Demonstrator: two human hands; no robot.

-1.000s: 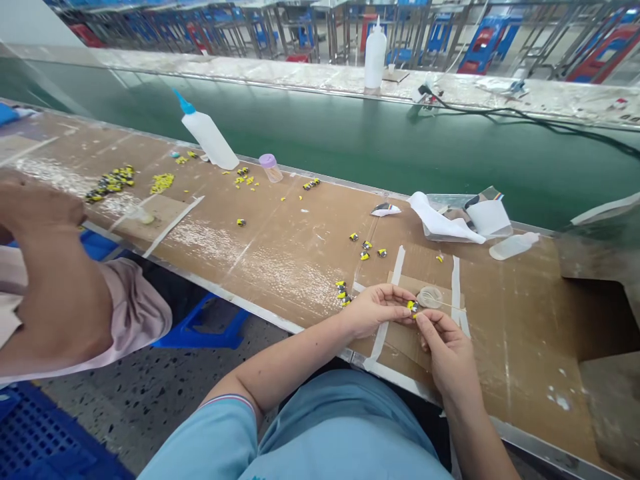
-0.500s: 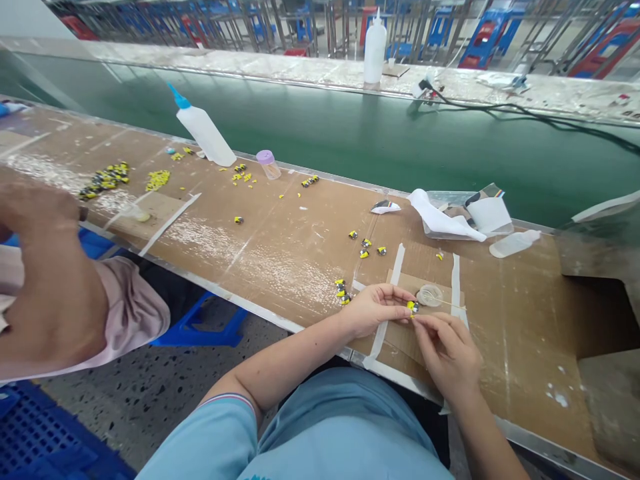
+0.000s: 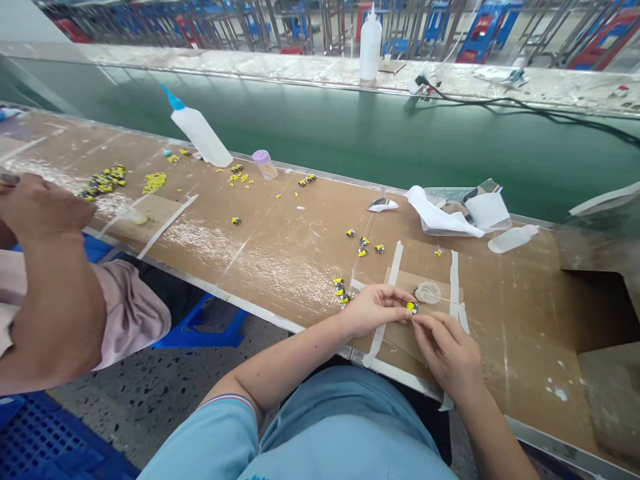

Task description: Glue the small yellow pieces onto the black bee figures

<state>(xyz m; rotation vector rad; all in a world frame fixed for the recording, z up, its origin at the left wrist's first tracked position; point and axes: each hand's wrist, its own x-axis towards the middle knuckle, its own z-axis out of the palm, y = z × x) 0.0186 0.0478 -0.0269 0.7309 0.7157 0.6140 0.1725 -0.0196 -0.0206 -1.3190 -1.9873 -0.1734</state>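
A small yellow and black plastic part point(image 3: 412, 307) is pinched between the thumb and fingers of my left hand point(image 3: 375, 309). My right hand point(image 3: 447, 347) comes in from the right, its thumb and forefinger closed together against the lower edge of that part. Whatever those right fingertips hold is hidden. Just behind the hands lies a round clear dish point(image 3: 429, 292) with a thin stick point(image 3: 453, 302) resting across it, on a taped cardboard piece point(image 3: 400, 340). Several similar yellow and black parts point(image 3: 340, 291) lie left of my left hand, and more point(image 3: 364, 241) sit farther back.
A co-worker's arm point(image 3: 60, 280) reaches over the table at left, near piles of yellow parts point(image 3: 155, 181). Along the back edge stand a blue-tipped bottle point(image 3: 203, 137), a purple-lidded jar point(image 3: 265, 165), a clear tray point(image 3: 440, 230) with white paper, and a small bottle point(image 3: 513, 240).
My right fingertips, which showed a tiny yellow piece just below the part, now meet the part, and that piece no longer shows. The co-worker's hand has shifted. The view moved slightly.
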